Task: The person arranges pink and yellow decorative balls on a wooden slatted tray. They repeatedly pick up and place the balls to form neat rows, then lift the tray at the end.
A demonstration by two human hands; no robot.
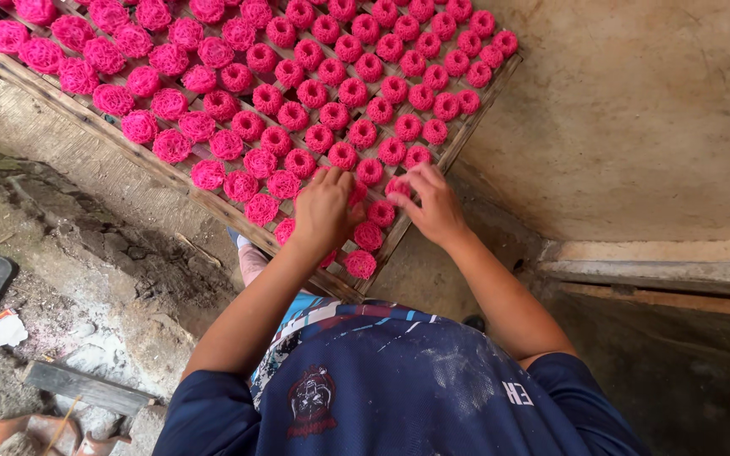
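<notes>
Head view: left hand (pixel 324 209) and right hand (pixel 434 205) rest loosely, fingers down, on pink noodle-like rounds (pixel 368 236) at the near corner of a bamboo drying rack (pixel 213 203); grip unclear.

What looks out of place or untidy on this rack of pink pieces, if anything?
Nothing looks spilled or broken. The pink round pieces lie in fairly even rows on the wooden rack. Only the near corner is looser, where the left hand and right hand rest on them; one piece sits alone by the edge.
</notes>
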